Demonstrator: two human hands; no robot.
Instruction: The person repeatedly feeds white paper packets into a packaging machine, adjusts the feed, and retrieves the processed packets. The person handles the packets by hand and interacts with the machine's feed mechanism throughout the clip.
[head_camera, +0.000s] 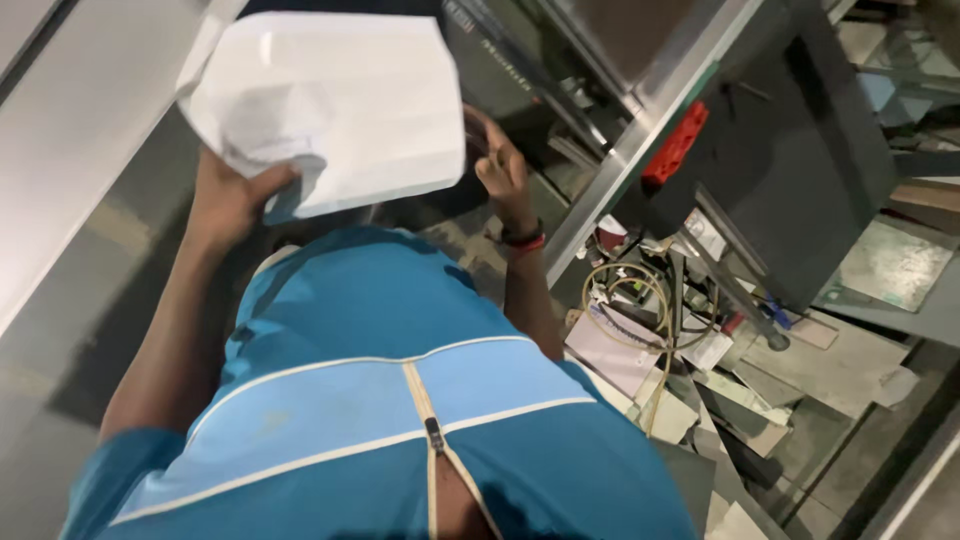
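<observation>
My left hand (228, 195) is raised and clamped on a white paper bag (330, 110), fingers bunched into its crumpled lower corner. The bag is up in front of me, lifted off any surface and above my blue shirt (390, 400). So the bag is already picked up and in my hold; I judge nothing has yet been done with it, since it hangs flat and I cannot tell whether its mouth is open. My right hand (503, 170), with a red band at the wrist, sits just beside the bag's right edge, fingers loosely curled and gripping nothing. Further right stands a grey machine (800, 160) with a red part (675, 145), with a coiled hose (625, 300) and scraps below.
</observation>
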